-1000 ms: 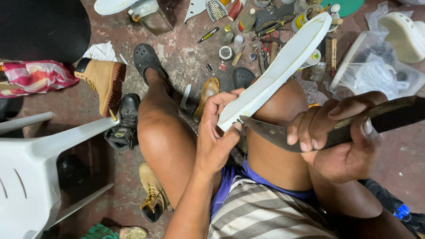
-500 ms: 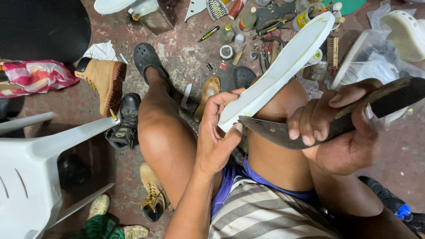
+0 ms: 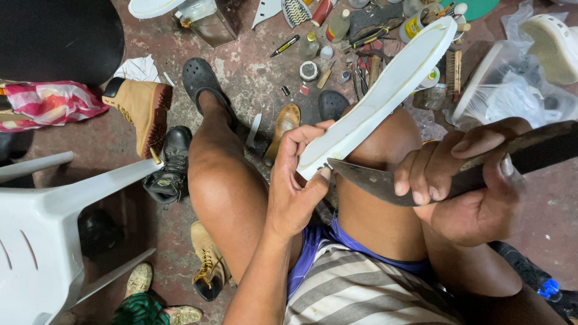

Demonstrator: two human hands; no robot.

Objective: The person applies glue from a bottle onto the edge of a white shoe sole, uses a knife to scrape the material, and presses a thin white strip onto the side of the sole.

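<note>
So you had your left hand (image 3: 295, 186) wrapped around the near end of that long white shoe sole (image 3: 385, 90), fingers curled over the top edge and thumb pressed against the underside, holding it tight. The sole ran up and away from you at a slant, over your right knee, with its far tip up among the clutter on the floor.

Your right hand (image 3: 463, 180) was closed in a fist around the dark handle of a big knife (image 3: 385, 180), and the worn, rusty-looking blade pointed left with its tip touching the bottom edge of the sole, just beside your left thumb. Both hands were close together right over your lap.

You were sitting with bare knees spread, striped shirt at the bottom of the view, left foot in a black clog (image 3: 201, 81) on the stained concrete.

Stuff around you: a tan work boot (image 3: 141, 108) standing off to the left, a black lace-up boot (image 3: 168, 168) just below it, and another tan boot (image 3: 208, 268) down by your left thigh. A white plastic chair (image 3: 54, 216) lay tipped over on the left. Up top there was a mess of little bottles, a marker (image 3: 285, 45), pliers and brushes, and a clear plastic tub (image 3: 500, 84) with bags in it sat on the right.
</note>
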